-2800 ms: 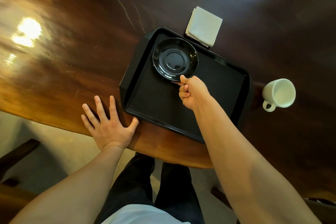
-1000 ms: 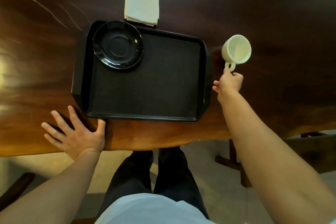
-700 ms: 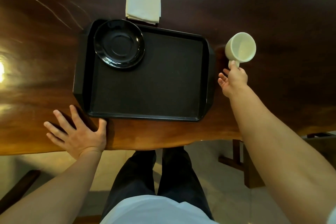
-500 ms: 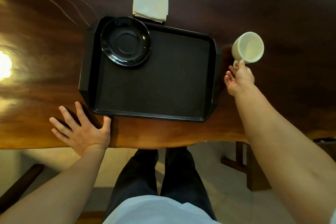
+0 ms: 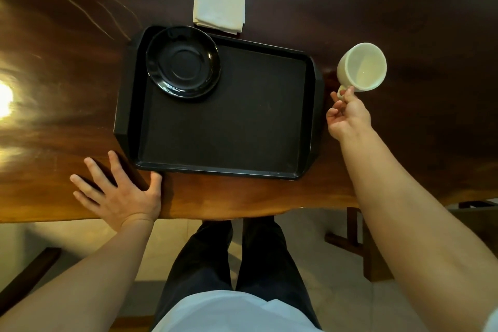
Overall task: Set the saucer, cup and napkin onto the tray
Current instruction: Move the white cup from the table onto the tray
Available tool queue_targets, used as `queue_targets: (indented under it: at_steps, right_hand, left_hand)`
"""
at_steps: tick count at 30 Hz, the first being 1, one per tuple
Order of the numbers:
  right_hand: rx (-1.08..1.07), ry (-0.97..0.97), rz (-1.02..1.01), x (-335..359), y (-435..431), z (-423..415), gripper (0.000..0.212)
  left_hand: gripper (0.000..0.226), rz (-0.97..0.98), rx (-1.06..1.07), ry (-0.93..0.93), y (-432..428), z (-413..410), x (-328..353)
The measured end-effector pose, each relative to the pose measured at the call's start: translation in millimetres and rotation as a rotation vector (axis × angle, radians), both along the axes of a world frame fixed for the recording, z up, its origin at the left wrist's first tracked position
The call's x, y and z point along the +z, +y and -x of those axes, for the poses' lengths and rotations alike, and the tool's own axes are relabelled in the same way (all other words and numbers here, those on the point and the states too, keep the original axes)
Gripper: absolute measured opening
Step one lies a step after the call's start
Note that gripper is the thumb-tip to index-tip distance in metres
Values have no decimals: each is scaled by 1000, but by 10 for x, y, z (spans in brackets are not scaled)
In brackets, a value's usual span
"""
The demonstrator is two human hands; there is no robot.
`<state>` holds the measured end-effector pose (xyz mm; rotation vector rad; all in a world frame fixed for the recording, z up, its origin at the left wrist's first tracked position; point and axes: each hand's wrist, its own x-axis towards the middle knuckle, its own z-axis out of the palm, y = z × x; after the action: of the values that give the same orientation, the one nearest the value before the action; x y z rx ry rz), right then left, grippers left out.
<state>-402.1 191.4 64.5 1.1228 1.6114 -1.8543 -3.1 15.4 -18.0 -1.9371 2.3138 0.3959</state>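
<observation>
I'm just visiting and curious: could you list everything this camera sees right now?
Rectangular black plastic tray: one, black, on the table in front of the person.
Round glossy black saucer: one, black, in the tray's far left corner.
Folded white napkin: one, white, on the table just beyond the tray.
White ceramic cup: one, white, right of the tray, tilted, held by its handle.
Polished wooden table: one, brown.
Left hand: open, flat on the table at the tray's near left corner.
Right hand: pinching the cup's handle.

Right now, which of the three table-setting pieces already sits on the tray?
The black saucer, in the tray's far left corner; cup and napkin remain off it.
</observation>
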Motion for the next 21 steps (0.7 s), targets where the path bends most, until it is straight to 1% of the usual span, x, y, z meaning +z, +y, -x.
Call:
queue_targets:
  at_steps: [7,15,21]
  right_hand:
    - [88,31,-15,71,-64,-137,26]
    - [221,27,3,94,-312,-416,20]
    - [320,1,-10,86,-572,-659,28]
  left_hand:
    - [95,0,2,4,-8,-3,-9]
    - [94,5,-1,19,-3,-12,-3]
    - [94,3,-3,21,-4,-23,-2]
